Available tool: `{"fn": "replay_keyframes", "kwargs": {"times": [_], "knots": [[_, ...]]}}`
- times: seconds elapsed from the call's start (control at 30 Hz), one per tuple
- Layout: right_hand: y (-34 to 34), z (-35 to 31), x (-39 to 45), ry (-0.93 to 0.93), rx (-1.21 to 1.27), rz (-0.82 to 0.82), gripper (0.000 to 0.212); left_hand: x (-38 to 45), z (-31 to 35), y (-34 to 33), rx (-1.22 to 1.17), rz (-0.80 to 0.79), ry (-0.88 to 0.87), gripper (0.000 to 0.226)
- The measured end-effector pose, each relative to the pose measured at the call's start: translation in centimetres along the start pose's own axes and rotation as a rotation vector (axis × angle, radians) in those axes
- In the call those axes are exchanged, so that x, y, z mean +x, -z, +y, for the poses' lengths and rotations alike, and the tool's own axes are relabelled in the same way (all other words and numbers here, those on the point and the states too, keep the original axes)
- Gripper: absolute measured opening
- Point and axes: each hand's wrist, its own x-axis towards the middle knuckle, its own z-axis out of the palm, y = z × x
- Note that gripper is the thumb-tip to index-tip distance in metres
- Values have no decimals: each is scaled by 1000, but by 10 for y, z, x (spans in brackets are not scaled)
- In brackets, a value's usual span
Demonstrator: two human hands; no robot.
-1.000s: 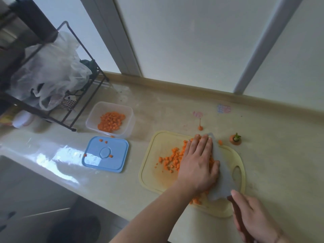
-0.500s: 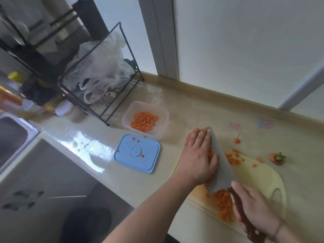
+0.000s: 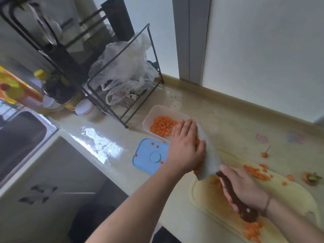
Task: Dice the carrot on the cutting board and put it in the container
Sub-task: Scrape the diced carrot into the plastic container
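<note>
Over by the clear plastic container (image 3: 158, 114), the flat-fingered left hand (image 3: 185, 148) is pinning diced orange carrot (image 3: 197, 142) against the broad knife blade (image 3: 209, 155), gripped by the right hand (image 3: 245, 188), carried here off the yellow cutting board (image 3: 289, 192), ready to tip in.

No legible text, number or brand anywhere. Only blurred printing on the yellow-labelled bottle (image 3: 70, 100) and the bright orange-and-yellow package (image 3: 15, 90) at the left, too smeared to read. Faint pink and blue marks on the countertop (image 3: 228, 125), equally unreadable.
</note>
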Motion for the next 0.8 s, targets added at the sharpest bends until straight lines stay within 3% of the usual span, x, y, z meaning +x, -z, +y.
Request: {"fn": "replay_keyframes", "kwargs": {"times": [0.2, 0.37, 0.53, 0.63, 0.73, 0.8], "knots": [[-42, -46, 46, -88, 20, -93, 47, 29, -64, 28, 33, -62, 123, 79], [-58, -66, 62, -179, 62, -93, 49, 53, -85, 38, 29, -228, 148, 82], [-63, -80, 63, -298, 147, -97, 49, 75, -84, 52, 69, -441, 162, 49], [-66, -91, 61, -402, 249, -104, 47, 87, -87, 56, -34, -505, 198, 32], [-67, -103, 62, -466, 321, -102, 48, 95, -88, 65, -177, -508, 210, 24], [-68, -109, 63, -483, 345, -100, 49, 98, -92, 73, -234, -495, 171, 32]]}}
